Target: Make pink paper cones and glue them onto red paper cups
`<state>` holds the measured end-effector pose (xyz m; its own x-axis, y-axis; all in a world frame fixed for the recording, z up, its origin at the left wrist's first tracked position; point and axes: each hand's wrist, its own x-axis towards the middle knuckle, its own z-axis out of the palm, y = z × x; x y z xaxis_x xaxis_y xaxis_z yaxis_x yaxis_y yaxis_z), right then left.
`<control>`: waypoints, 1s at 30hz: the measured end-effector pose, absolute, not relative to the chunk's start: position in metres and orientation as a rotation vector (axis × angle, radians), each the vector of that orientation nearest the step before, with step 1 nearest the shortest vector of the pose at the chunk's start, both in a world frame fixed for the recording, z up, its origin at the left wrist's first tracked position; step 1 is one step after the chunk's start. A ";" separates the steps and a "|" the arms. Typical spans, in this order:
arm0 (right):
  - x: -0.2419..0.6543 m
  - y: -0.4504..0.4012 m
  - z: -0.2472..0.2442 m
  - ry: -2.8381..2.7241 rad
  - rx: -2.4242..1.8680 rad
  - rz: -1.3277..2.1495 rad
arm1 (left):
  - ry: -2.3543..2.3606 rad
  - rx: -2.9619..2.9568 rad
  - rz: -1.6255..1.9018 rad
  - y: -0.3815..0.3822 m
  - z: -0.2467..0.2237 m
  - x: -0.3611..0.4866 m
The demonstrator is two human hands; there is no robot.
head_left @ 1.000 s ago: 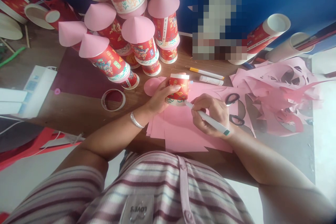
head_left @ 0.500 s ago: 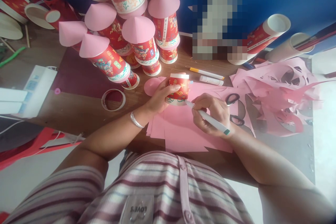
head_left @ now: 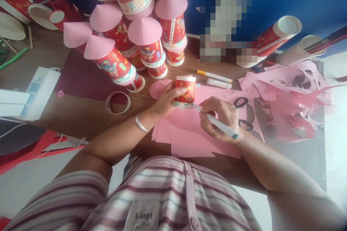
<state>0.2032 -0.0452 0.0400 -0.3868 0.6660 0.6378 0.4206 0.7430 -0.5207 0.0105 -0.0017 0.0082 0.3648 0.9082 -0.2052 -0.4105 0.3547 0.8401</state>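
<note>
My left hand [head_left: 166, 98] is closed around a small red paper cup [head_left: 187, 92] with gold print and white bands at both ends. Green marks show on its lower white band. In my right hand [head_left: 221, 117] is a white marker [head_left: 222, 127] with a green end, held like a pen. Its tip is at the right side of the cup's lower band; whether it touches cannot be made out. Beneath both hands lie pink paper sheets [head_left: 187, 137]. Scissors [head_left: 245, 125] with black handles rest just right of my right hand, partly hidden by it.
Red cup towers with pink cone roofs [head_left: 145, 30] stand at the back left. A tape roll [head_left: 117, 103] lies left of my left hand. Beyond the cup are a yellow-capped marker [head_left: 214, 76] and a white tube [head_left: 219, 83]. Pink paper scraps [head_left: 292, 97] are heaped at right.
The whole view has shifted slightly. Both hands keep their grips, and the marker tip stays by the cup's lower band with hardly any visible movement.
</note>
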 end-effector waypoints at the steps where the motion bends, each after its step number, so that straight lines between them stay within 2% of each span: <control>1: 0.203 -0.045 0.040 -2.036 -0.819 0.347 | 0.765 0.781 0.969 -0.002 0.008 0.011; 30: 0.200 -0.049 0.036 -2.018 -0.779 0.374 | 0.768 0.790 0.970 -0.002 0.012 0.013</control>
<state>0.2002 -0.0490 0.0357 -0.3850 0.6553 0.6498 0.3791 0.7543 -0.5361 0.0129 -0.0023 0.0115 0.3624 0.9100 -0.2013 -0.4048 0.3483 0.8455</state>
